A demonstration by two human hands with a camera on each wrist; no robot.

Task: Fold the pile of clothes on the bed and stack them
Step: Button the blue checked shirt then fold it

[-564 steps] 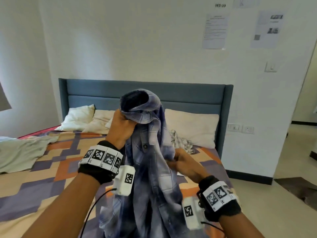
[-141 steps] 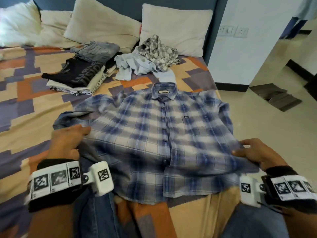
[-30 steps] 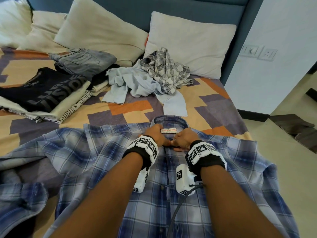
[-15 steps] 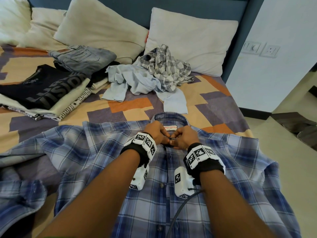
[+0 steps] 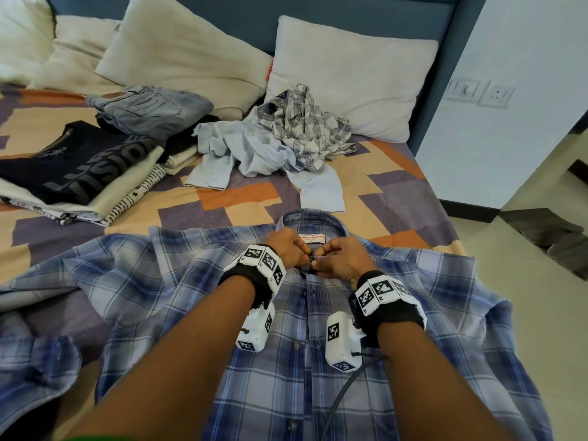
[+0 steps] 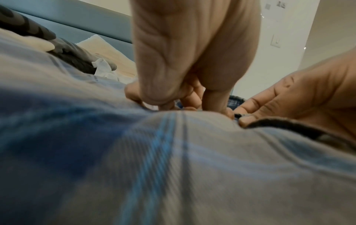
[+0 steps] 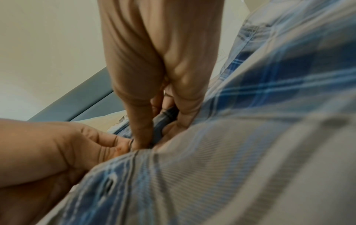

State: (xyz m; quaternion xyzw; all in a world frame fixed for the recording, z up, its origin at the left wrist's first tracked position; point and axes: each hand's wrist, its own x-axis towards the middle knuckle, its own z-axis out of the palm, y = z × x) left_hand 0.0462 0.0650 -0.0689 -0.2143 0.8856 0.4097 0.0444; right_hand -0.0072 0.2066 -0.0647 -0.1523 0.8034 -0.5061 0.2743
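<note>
A blue plaid shirt (image 5: pixel 152 281) lies spread face up on the patterned bedspread (image 5: pixel 241 202), collar toward the pillows. Both hands meet just below the collar label. My left hand (image 5: pixel 304 256) pinches the left edge of the placket with curled fingers, and my right hand (image 5: pixel 319 261) pinches the right edge. In the left wrist view the left hand (image 6: pixel 192 100) grips the plaid shirt (image 6: pixel 173 167) beside the right hand (image 6: pixel 279 103). In the right wrist view the right hand (image 7: pixel 154 124) holds a dark fold of the shirt (image 7: pixel 260 137), touching the left hand (image 7: pixel 86 146). Whether a button is held is hidden.
A folded stack topped by a dark printed tee (image 5: pixel 79 167) and folded jeans (image 5: pixel 149 106) sits at the left. A crumpled light blue garment (image 5: pixel 248 151) and a grey checked shirt (image 5: pixel 305 122) lie before the pillows (image 5: pixel 343 74). The bed ends at the right, with floor (image 5: pixel 515 313) beyond.
The shirt, first held up, then spread flat, now stays put. Over the last second both hands stayed at the collar, their fingers drawing closer together on the placket.
</note>
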